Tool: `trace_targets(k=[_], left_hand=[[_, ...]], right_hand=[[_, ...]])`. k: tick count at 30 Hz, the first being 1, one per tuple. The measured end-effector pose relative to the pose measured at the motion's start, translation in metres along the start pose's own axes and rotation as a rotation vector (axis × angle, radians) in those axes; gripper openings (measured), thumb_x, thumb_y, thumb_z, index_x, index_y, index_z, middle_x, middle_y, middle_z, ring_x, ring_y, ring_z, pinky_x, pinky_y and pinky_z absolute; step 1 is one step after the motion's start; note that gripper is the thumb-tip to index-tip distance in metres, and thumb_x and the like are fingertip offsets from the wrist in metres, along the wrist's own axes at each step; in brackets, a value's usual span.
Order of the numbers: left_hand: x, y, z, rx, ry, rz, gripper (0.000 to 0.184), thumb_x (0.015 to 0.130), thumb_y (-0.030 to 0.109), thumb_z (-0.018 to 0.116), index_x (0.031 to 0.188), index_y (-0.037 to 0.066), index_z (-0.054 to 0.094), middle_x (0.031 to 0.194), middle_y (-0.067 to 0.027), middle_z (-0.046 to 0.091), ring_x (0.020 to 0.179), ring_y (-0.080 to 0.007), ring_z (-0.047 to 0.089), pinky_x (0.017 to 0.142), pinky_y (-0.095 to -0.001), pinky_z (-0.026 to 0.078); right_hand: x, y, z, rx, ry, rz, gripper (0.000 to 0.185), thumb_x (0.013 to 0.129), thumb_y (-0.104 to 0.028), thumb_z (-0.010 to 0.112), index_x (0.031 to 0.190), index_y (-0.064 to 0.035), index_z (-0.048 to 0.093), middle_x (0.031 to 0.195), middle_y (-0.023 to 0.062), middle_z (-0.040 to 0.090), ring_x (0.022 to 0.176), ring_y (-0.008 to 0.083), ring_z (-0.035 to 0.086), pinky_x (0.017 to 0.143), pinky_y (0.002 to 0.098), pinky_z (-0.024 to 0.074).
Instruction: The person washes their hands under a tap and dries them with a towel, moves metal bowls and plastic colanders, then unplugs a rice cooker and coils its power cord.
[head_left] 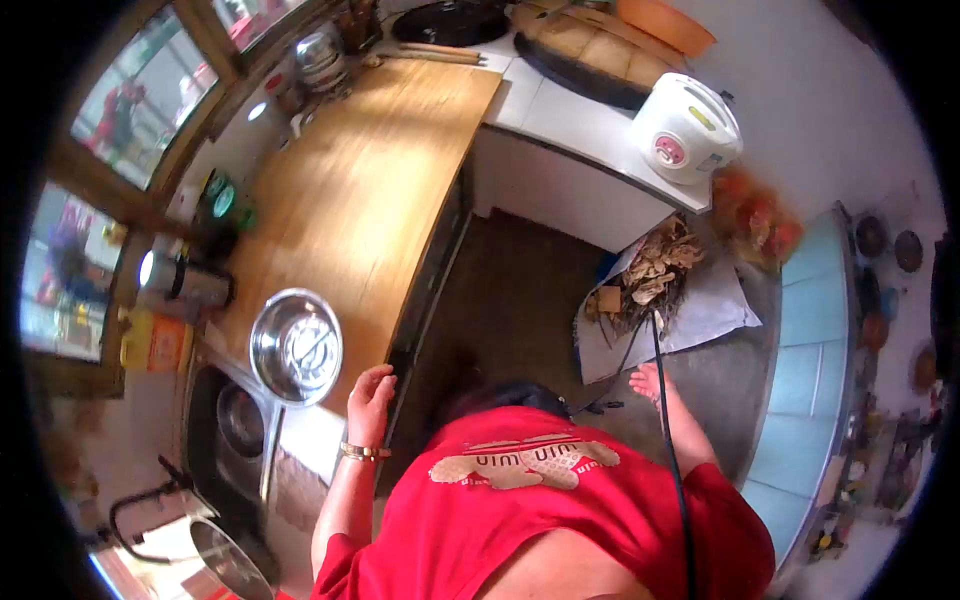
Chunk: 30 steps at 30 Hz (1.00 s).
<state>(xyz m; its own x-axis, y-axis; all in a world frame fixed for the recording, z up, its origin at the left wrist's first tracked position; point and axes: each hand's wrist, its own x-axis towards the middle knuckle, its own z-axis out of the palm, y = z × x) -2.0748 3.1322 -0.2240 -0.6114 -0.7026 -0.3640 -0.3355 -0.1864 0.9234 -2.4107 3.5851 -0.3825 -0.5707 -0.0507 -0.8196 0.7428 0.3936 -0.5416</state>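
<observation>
The left hand (371, 396), fingers loosely bent, is by the edge of the wooden counter (350, 190), near a metal bowl (296, 347) beside the sink (235, 415). The right hand (650, 385) is open near a pale sheet (705, 320) bearing dry leaves (662, 262); a black cord (668, 440) runs close by. A white cooker (688, 128) stands on the tiled counter (570, 125), near an orange basin (668, 25).

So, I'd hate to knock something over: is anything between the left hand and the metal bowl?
Nothing visible stands between the left hand and the metal bowl; only a strip of the wooden worktop shows between them.
</observation>
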Motion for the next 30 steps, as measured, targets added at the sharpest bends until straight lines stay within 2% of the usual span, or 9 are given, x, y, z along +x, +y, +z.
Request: trace_targets(k=[5, 8, 10, 15, 18, 21, 26, 27, 30], left_hand=[[0.088, 0.029, 0.046, 0.070, -0.251, -0.046, 0.025, 0.087, 0.018, 0.051, 0.106, 0.002, 0.054, 0.093, -0.0057, 0.059, 0.085, -0.0132, 0.057, 0.070, -0.0236, 0.044], [0.134, 0.041, 0.077, 0.179, -0.439, 0.049, 0.024, 0.085, 0.017, 0.053, 0.104, 0.002, 0.055, 0.088, -0.0046, 0.060, 0.079, -0.0105, 0.054, 0.067, -0.0228, 0.044], [0.159, 0.047, 0.093, 0.212, -0.549, 0.048, 0.022, 0.085, 0.015, 0.054, 0.102, 0.003, 0.056, 0.088, -0.0043, 0.059, 0.080, -0.0099, 0.054, 0.068, -0.0227, 0.044], [0.209, 0.072, 0.116, 0.373, -0.498, 0.125, 0.021, 0.084, 0.012, 0.054, 0.102, 0.001, 0.056, 0.091, -0.0062, 0.060, 0.085, -0.0123, 0.056, 0.075, -0.0248, 0.045], [0.229, 0.082, 0.136, 0.250, -0.344, 0.125, 0.022, 0.083, 0.014, 0.055, 0.101, 0.002, 0.057, 0.091, -0.0080, 0.061, 0.086, -0.0151, 0.057, 0.076, -0.0271, 0.045], [0.239, 0.092, 0.157, 0.234, -0.215, 0.028, 0.022, 0.083, 0.013, 0.055, 0.101, 0.002, 0.057, 0.091, -0.0077, 0.061, 0.087, -0.0146, 0.056, 0.077, -0.0261, 0.045], [0.272, 0.116, 0.212, 0.058, -0.112, -0.039, 0.021, 0.085, 0.016, 0.053, 0.101, 0.003, 0.057, 0.082, -0.0029, 0.059, 0.072, -0.0083, 0.052, 0.064, -0.0211, 0.042], [0.289, 0.121, 0.217, 0.078, -0.170, -0.009, 0.024, 0.087, 0.020, 0.052, 0.103, 0.003, 0.056, 0.094, -0.0052, 0.060, 0.083, -0.0140, 0.058, 0.070, -0.0256, 0.047], [0.349, 0.182, 0.258, -0.013, -0.175, -0.027, 0.024, 0.087, 0.022, 0.053, 0.100, 0.002, 0.057, 0.085, -0.0047, 0.060, 0.070, -0.0093, 0.054, 0.064, -0.0225, 0.043]], right_hand=[[-0.029, -0.005, 0.009, 0.144, -0.164, -0.227, 0.028, 0.083, -0.025, 0.055, 0.106, -0.0103, 0.048, 0.082, 0.0051, 0.058, 0.069, 0.0169, 0.060, 0.056, 0.0292, 0.0495], [0.025, -0.014, -0.003, -0.484, -0.838, -0.653, 0.026, 0.081, -0.022, 0.058, 0.103, -0.0094, 0.053, 0.075, 0.0019, 0.058, 0.065, 0.0132, 0.058, 0.057, 0.0265, 0.0475], [-0.044, -0.061, 0.040, -0.160, -0.266, -0.077, 0.022, 0.078, -0.012, 0.059, 0.098, -0.0112, 0.052, 0.069, 0.0017, 0.053, 0.063, 0.0129, 0.053, 0.056, 0.0296, 0.0457], [0.001, -0.120, 0.020, -0.051, -0.079, -0.038, 0.016, 0.077, -0.002, 0.051, 0.092, -0.0085, 0.053, 0.069, 0.0025, 0.054, 0.060, 0.0148, 0.056, 0.052, 0.0275, 0.0457], [0.103, -0.168, -0.054, 0.287, -0.230, -0.440, 0.004, 0.082, -0.011, 0.050, 0.083, -0.0083, 0.052, 0.066, 0.0037, 0.055, 0.053, 0.0138, 0.053, 0.041, 0.0257, 0.0412], [0.075, -0.329, -0.086, 0.437, 0.357, -0.816, 0.013, 0.085, -0.021, 0.050, 0.082, -0.0086, 0.050, 0.062, 0.0034, 0.055, 0.051, 0.0108, 0.051, 0.044, 0.0221, 0.0397], [0.050, -0.563, -0.135, 0.513, 0.269, -1.046, 0.033, 0.084, -0.029, 0.056, 0.104, -0.0037, 0.046, 0.089, 0.0099, 0.057, 0.075, 0.0193, 0.059, 0.059, 0.0271, 0.0469], [0.052, -0.603, -0.137, 0.544, 0.158, -0.982, 0.048, 0.083, -0.030, 0.057, 0.119, -0.0033, 0.038, 0.097, 0.0136, 0.055, 0.080, 0.0215, 0.058, 0.061, 0.0286, 0.0486], [0.095, -0.708, -0.129, 0.608, 0.048, -0.734, 0.079, 0.079, -0.040, 0.060, 0.134, -0.0044, 0.015, 0.123, 0.0220, 0.034, 0.086, 0.0285, 0.056, 0.069, 0.0367, 0.0514]])
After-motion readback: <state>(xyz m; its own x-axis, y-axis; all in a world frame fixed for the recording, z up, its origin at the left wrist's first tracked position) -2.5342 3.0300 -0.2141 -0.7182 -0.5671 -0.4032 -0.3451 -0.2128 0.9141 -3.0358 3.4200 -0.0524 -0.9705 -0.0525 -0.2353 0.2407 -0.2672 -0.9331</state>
